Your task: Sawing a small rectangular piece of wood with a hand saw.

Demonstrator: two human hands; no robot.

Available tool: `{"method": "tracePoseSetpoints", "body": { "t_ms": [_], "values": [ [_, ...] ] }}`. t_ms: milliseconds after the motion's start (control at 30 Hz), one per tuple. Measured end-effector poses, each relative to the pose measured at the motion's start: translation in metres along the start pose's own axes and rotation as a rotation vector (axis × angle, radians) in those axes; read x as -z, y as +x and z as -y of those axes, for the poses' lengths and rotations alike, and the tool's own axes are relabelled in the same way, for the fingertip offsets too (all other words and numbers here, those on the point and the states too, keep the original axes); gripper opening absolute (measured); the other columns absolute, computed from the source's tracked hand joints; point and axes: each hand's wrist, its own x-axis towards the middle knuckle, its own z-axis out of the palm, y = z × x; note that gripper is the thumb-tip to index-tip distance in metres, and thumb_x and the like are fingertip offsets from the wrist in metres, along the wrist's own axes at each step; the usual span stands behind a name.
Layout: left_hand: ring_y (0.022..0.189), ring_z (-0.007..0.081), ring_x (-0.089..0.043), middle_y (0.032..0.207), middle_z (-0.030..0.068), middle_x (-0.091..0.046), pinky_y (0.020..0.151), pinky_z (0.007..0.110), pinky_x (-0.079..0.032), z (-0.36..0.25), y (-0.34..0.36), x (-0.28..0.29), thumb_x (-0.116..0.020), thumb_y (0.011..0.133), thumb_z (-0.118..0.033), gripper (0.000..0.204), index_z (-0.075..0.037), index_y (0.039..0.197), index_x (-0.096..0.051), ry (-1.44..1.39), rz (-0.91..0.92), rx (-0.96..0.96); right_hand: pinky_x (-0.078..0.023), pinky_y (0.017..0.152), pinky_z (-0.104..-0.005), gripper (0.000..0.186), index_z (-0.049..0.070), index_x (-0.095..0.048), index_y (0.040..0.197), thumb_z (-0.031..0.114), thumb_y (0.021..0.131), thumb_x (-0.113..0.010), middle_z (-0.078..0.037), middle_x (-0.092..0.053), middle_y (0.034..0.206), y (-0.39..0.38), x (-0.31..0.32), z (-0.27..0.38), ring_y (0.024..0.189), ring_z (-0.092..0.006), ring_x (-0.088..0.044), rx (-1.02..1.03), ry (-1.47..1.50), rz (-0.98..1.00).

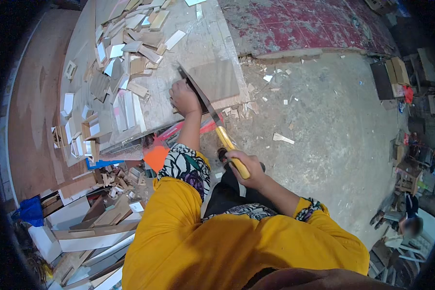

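My right hand is wrapped round the yellow handle of a hand saw. Its long dark blade slants up and left across the worktable's near corner, partly blurred. A flat grey-brown wooden board lies on that corner, under or against the blade; exact contact is hard to tell. Left of the blade, my left hand is closed at the board's left end with bent fingers. Its fingertips are partly hidden.
Many wood offcuts are heaped over the left of the worktable. More boards and scraps fill the floor at lower left. Chips lie on the concrete floor. A person is at far right, near boxes and clutter.
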Motion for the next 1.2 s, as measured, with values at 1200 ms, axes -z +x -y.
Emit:
{"method": "tracePoseSetpoints", "body": {
  "t_ms": [1200],
  "values": [
    [0.097,0.0251,-0.052,0.103,0.0033,-0.057,0.081,0.040,-0.043,-0.015,0.000,0.014,-0.056,0.080,-0.017,0.019,-0.016,0.098,-0.062,0.029,0.020,0.000,-0.049,0.076,-0.0324,0.029,0.009,-0.054,0.107,0.002,0.079,-0.058,-0.013,-0.062,0.100,0.036,0.005,-0.010,0.087,-0.0309,-0.063,0.038,-0.057,-0.140]
  ]
}}
